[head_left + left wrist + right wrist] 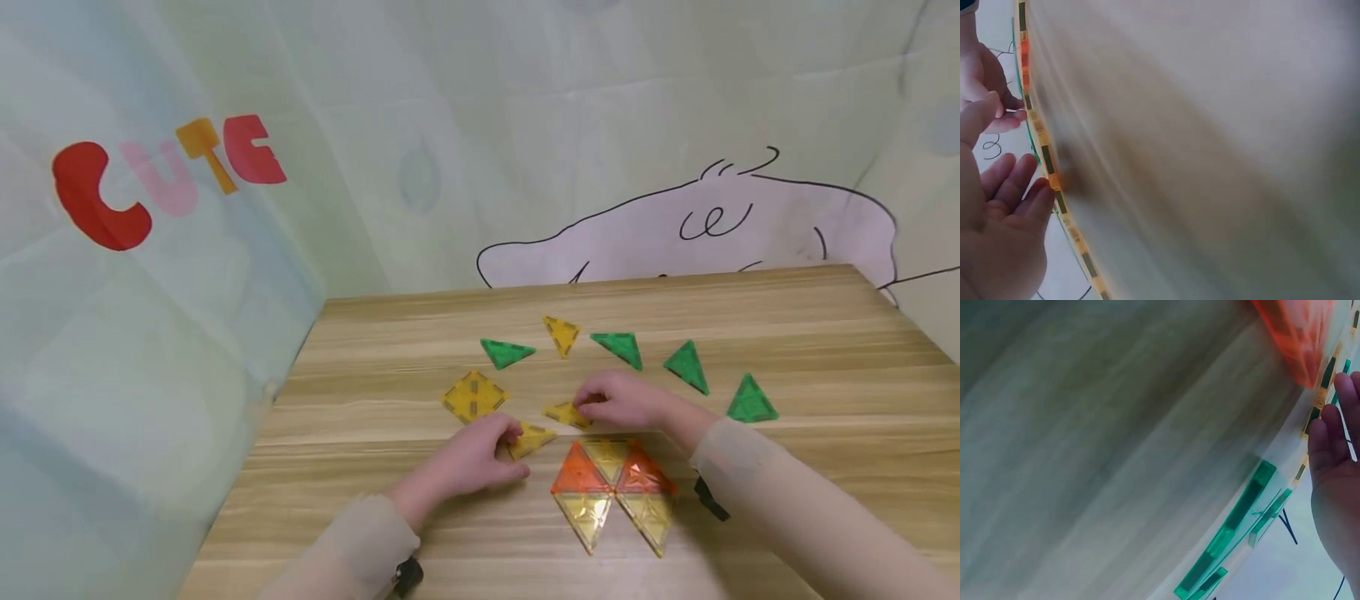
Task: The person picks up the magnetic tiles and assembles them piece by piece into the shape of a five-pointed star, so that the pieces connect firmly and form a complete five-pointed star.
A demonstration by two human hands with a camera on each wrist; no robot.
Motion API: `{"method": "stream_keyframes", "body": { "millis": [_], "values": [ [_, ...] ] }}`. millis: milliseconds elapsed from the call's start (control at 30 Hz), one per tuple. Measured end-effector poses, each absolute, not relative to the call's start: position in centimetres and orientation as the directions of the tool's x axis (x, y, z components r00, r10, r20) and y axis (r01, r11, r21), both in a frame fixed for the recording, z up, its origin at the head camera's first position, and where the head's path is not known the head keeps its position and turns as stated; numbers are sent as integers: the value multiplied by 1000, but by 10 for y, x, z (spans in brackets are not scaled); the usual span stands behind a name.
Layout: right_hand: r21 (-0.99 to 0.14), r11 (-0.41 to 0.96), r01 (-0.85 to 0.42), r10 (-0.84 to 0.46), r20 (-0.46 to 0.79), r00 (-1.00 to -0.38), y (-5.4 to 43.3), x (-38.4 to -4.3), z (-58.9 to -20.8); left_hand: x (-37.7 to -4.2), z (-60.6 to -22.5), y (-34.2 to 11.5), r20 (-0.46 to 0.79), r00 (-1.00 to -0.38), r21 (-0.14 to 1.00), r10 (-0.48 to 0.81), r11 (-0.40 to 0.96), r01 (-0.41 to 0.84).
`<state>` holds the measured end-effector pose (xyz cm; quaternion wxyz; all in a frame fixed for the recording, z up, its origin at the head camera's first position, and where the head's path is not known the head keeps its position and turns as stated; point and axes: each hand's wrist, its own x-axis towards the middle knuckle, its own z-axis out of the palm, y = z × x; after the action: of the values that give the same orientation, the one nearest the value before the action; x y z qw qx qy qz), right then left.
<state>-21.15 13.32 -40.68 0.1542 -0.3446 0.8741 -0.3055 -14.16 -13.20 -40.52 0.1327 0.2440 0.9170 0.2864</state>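
Observation:
In the head view, my left hand (480, 454) lies beside a yellow triangular magnetic tile (534, 439). Its fingertips touch the tile's left end, while the thumb stands apart below. My right hand (622, 400) pinches the right end of another yellow triangular tile (558, 412), which lies low over the table just beyond. The left wrist view shows the left fingers (1038, 200) against a tile edge, with the right hand (985, 81) farther along. Fingers of the right hand (1329, 437) are at yellow tile edges in the right wrist view.
Nearest me lies a fan of joined tiles, with orange triangles (577, 471) between yellow ones (587, 512). A yellow diamond (474, 396) sits left. Several green triangles (618, 346) and a yellow one (564, 333) form an arc behind on the wooden table (360, 358).

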Motion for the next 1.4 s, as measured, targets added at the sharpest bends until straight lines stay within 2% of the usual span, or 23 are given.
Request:
{"method": "stream_keyframes", "body": {
  "millis": [200,367,533,667,867,1033,1133,1233,1400],
  "values": [
    [-610,575,-545,-713,-48,-699,134,-212,-407,-153,-406,-117,-113,-845,576,523,727,373],
    [-608,613,-504,-669,-61,-740,133,-211,-406,-163,-406,-108,-145,-833,573,534,732,369],
    [-600,620,-505,-626,9,-780,128,-209,-406,-168,-406,-109,-109,-866,593,488,731,337],
    [-564,641,-520,-629,1,-777,127,-207,-406,-168,-406,-111,-110,-882,580,458,750,317],
    [-517,671,-532,-640,-43,-767,130,-209,-411,-173,-411,-109,-73,-871,509,485,769,386],
    [-509,641,-574,-691,-58,-721,135,-211,-410,-178,-412,-110,-47,-875,445,482,794,413],
    [-488,610,-624,-731,-43,-681,138,-212,-409,-180,-412,-110,-41,-876,444,481,794,416],
    [-483,602,-636,-741,-42,-670,138,-212,-408,-181,-411,-110,-40,-873,449,486,789,419],
    [-517,660,-546,-677,-94,-730,136,-211,-407,-182,-411,-108,-53,-871,464,488,785,412]
  ]
}}
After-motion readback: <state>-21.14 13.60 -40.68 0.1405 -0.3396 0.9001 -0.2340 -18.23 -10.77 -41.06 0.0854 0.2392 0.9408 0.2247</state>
